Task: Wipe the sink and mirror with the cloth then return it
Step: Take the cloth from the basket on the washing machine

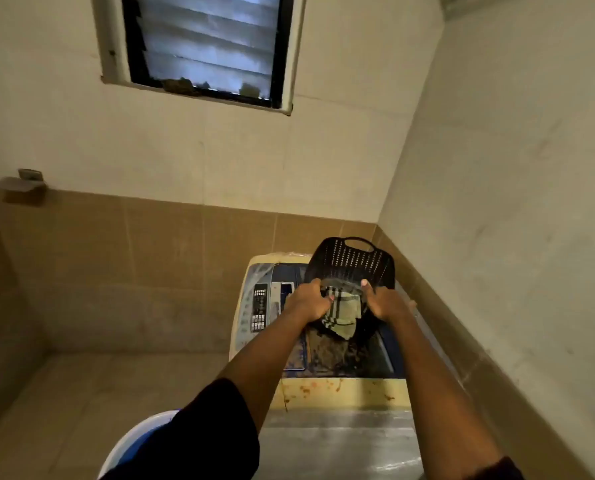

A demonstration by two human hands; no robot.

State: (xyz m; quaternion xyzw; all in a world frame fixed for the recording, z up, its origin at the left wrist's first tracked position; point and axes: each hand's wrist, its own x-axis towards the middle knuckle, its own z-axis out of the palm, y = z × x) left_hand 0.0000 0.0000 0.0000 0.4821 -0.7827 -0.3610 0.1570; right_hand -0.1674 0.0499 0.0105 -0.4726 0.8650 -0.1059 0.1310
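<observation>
From the head camera I look down on both arms stretched out over a top-loading washing machine (323,382) in the corner of a tiled room. My left hand (308,301) is curled around one edge of the cloth (343,315), a pale green piece with dark checked stripes, and grips it firmly. The cloth hangs between the two hands, over the near rim of a black perforated basket (351,263) that sits tilted on top of the machine, its handle end up against the brown wall tiles. My right hand (386,303) is at the cloth's other side with the thumb raised; it looks to be pinching the fabric, but the fingers are hidden behind it, so I cannot tell for sure. The machine's control panel (259,308) lies just left of my left hand, and its front lip carries rusty orange stains. A louvred window (208,46) is set high in the wall. A blue and white tub (133,441) shows at the bottom edge.
</observation>
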